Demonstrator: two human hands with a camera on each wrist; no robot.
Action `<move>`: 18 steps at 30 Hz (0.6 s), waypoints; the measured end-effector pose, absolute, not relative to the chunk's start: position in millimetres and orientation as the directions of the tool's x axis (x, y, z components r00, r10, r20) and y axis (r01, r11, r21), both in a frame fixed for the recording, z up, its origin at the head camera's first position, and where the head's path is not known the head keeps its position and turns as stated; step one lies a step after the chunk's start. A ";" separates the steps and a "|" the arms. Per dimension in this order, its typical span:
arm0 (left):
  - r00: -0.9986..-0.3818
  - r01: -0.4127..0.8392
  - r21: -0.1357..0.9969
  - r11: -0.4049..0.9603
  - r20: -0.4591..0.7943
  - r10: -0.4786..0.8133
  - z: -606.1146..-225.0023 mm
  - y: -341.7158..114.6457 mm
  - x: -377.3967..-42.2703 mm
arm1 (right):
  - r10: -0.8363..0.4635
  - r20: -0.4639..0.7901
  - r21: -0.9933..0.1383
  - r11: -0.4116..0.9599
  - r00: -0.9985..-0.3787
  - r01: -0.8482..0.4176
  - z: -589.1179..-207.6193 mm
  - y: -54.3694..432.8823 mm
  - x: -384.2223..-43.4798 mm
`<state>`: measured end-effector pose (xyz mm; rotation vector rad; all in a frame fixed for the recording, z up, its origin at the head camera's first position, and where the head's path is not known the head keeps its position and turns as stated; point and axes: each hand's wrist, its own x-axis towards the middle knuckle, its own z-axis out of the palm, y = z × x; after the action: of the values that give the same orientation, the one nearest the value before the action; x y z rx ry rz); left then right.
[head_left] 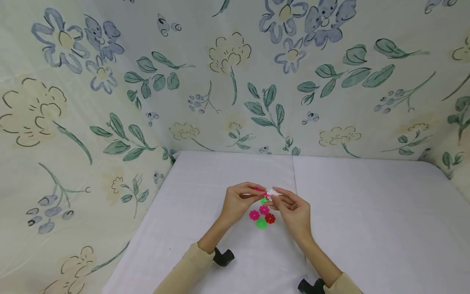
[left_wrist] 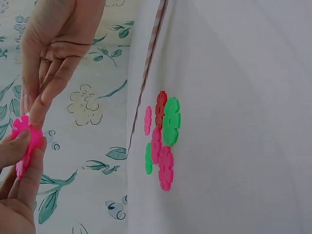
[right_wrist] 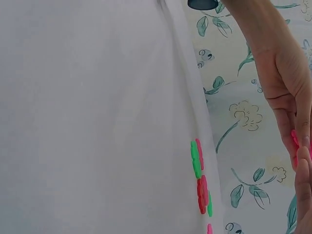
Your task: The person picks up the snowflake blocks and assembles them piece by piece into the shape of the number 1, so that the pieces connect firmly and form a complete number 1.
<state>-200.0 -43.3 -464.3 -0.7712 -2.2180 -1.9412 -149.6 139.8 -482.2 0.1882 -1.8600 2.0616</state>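
Observation:
Over the table, my left hand [head_left: 238,200] pinches pink flower-shaped notched discs [left_wrist: 30,139] between thumb and fingers. My right hand [head_left: 295,208] comes in from the other side, thumb and fingers gripping a white notched disc [head_left: 272,193] right at the pink ones. Fingertips partly hide where the pieces meet. Below the hands, loose discs lie on the white cloth: a pink disc [head_left: 254,215], a red disc [head_left: 269,218], a light green disc [head_left: 261,223] and several others. In the right wrist view, the fingertips of both hands come together at the right edge.
A white cloth [head_left: 205,175] covers the table, with a fold line running through it. Floral fabric [head_left: 235,94] hangs behind and to the left. Black wrist mounts [head_left: 224,257] sit at both sleeves.

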 end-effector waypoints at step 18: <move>-0.878 0.377 0.901 0.217 0.272 0.395 -471.5 -51.0 -198.1 | 0.077 0.273 -0.962 0.002 -0.959 -0.273 -489.4 152.6 -145.4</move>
<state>-198.1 -51.0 -471.5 -0.7803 -2.4628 -1.8150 -145.4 152.6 -489.4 0.2057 -2.0308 2.0489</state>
